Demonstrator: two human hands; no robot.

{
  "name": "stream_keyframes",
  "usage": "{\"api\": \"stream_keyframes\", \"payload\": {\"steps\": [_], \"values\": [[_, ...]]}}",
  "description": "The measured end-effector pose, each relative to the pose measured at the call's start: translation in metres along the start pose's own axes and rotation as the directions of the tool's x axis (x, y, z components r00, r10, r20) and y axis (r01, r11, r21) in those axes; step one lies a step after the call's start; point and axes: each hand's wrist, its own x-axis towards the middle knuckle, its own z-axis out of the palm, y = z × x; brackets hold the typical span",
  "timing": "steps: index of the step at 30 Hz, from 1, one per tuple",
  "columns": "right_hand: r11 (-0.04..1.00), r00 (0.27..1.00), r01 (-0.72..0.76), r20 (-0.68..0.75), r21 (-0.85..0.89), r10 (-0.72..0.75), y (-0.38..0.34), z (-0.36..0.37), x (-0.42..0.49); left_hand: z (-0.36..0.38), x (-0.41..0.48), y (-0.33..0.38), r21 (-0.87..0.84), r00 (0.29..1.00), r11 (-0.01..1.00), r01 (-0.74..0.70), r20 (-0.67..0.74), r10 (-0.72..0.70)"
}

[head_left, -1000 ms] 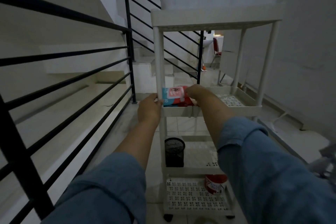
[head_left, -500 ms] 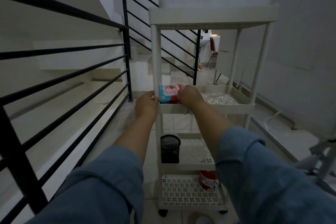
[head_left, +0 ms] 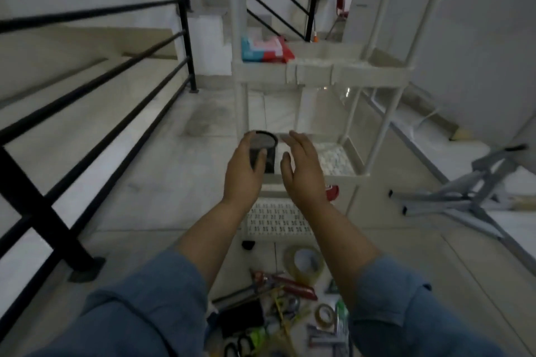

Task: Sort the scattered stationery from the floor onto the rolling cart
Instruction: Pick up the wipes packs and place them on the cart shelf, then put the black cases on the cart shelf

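Note:
The white rolling cart [head_left: 319,72] stands ahead. A red and blue packet [head_left: 262,48] lies on its upper visible shelf, at the left. A black mesh cup [head_left: 268,151] stands on the shelf below. My left hand [head_left: 243,171] is in front of the cup with fingers apart; I cannot tell if it touches it. Beside it, my right hand [head_left: 301,168] is open and holds nothing. A red tape roll [head_left: 333,193] sits on the bottom shelf. On the floor near me lie a clear tape roll [head_left: 304,262], a red-handled tool [head_left: 290,285], a small tape roll [head_left: 324,313], scissors [head_left: 240,345] and several pens.
A black stair railing [head_left: 95,90] runs along the left, with its post foot [head_left: 87,266] near my left arm. A folded grey metal stand [head_left: 464,203] lies on the floor to the right. A white wall closes the right side.
Both hands let go of the red and blue packet, which stays on the shelf, and dropped to the shelf below. My view tilted down, showing the stationery on the floor.

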Motion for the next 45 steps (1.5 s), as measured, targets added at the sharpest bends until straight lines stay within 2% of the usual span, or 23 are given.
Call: {"api": "stream_keyframes", "payload": {"steps": [7,9,11,13,16,19,21,23,24,26,30,32,34,37,40,42,45], "values": [[0.982,0.975,-0.186,0.133,0.028,0.181,0.072,0.045,-0.163,0.048,-0.144,-0.123,-0.027,0.962,0.964,0.266,0.068,-0.264],[0.964,0.940,-0.265,0.213,-0.027,0.265,0.093,0.054,-0.213,0.056,-0.192,-0.148,0.029,0.937,0.945,0.327,0.118,-0.328],[0.915,0.870,-0.384,0.285,-0.121,0.402,0.114,0.058,-0.254,0.057,-0.234,-0.165,0.161,0.908,0.936,0.312,0.241,-0.344],[0.862,0.808,-0.459,0.304,-0.215,0.505,0.130,0.055,-0.276,0.051,-0.259,-0.172,0.268,0.834,0.932,0.242,0.434,-0.341],[0.822,0.767,-0.493,0.305,-0.285,0.565,0.143,0.046,-0.273,0.037,-0.268,-0.172,0.440,0.675,0.898,-0.017,0.668,-0.314],[0.807,0.737,-0.487,0.339,-0.334,0.585,0.152,0.042,-0.254,0.033,-0.267,-0.171,0.444,0.544,0.879,-0.173,0.787,-0.291],[0.811,0.720,-0.467,0.381,-0.352,0.580,0.156,0.043,-0.246,0.035,-0.268,-0.173,0.454,0.451,0.826,-0.334,0.846,-0.283],[0.813,0.708,-0.451,0.407,-0.369,0.578,0.158,0.044,-0.246,0.038,-0.271,-0.176,0.445,0.402,0.773,-0.453,0.875,-0.268],[0.815,0.701,-0.446,0.421,-0.371,0.575,0.157,0.045,-0.248,0.040,-0.272,-0.177,0.440,0.400,0.762,-0.476,0.879,-0.259],[0.817,0.665,-0.441,0.477,-0.371,0.575,0.156,0.046,-0.258,0.043,-0.274,-0.182,0.440,0.437,0.783,-0.440,0.867,-0.241],[0.825,0.553,-0.372,0.612,-0.426,0.565,0.159,0.045,-0.294,0.049,-0.273,-0.195,0.400,0.615,0.909,-0.122,0.749,-0.247],[0.826,0.541,-0.330,0.626,-0.456,0.562,0.163,0.045,-0.308,0.053,-0.269,-0.199,0.354,0.693,0.935,-0.010,0.676,-0.248],[0.821,0.595,-0.307,0.577,-0.481,0.560,0.165,0.045,-0.309,0.058,-0.264,-0.201,0.331,0.764,0.942,0.052,0.594,-0.251],[0.815,0.660,-0.267,0.518,-0.515,0.543,0.167,0.052,-0.294,0.064,-0.259,-0.203,0.310,0.839,0.947,0.089,0.488,-0.238],[0.853,0.698,-0.325,0.504,-0.409,0.508,0.177,0.060,-0.279,0.067,-0.260,-0.208,0.340,0.854,0.939,0.049,0.473,-0.216],[0.866,0.661,-0.326,0.563,-0.380,0.496,0.180,0.064,-0.271,0.067,-0.260,-0.211,0.375,0.859,0.927,-0.019,0.480,-0.177],[0.863,0.553,-0.247,0.668,-0.440,0.499,0.184,0.071,-0.270,0.066,-0.258,-0.217,0.400,0.882,0.916,-0.038,0.445,-0.158]]}}
